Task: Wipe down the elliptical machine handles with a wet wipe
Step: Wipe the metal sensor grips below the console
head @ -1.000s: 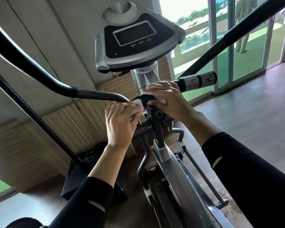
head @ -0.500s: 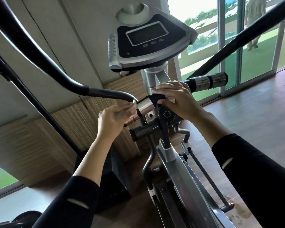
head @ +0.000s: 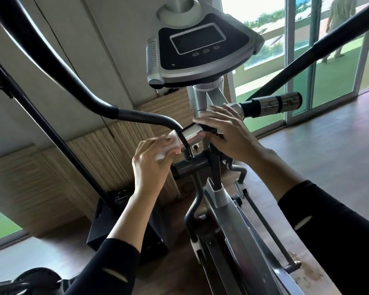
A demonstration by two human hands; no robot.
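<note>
A white wet wipe (head: 168, 145) is pinched in my left hand (head: 151, 162) and pressed against the lower end of the elliptical's left fixed handle (head: 149, 118), a black curved bar, beside its chrome sensor sleeve (head: 192, 133). My right hand (head: 226, 133) rests over the centre post clamp with fingers extended, partly covering the base of the right fixed handle (head: 271, 105), a short black grip with chrome bands. The long left swing handle (head: 58, 64) curves up to the left. The right swing handle (head: 320, 45) rises diagonally to the upper right.
The black and silver console (head: 198, 50) hangs above my hands. The silver frame and pedal arms (head: 232, 226) run down toward me. A dark box (head: 124, 226) sits on the wood floor by the panelled wall. Glass doors (head: 328, 77) show a person walking outside.
My left hand slid left and down off the chrome sleeve, and the wipe now shows at the handle's bend. My right hand stayed on the centre clamp. The camera tilted and moved closer.
</note>
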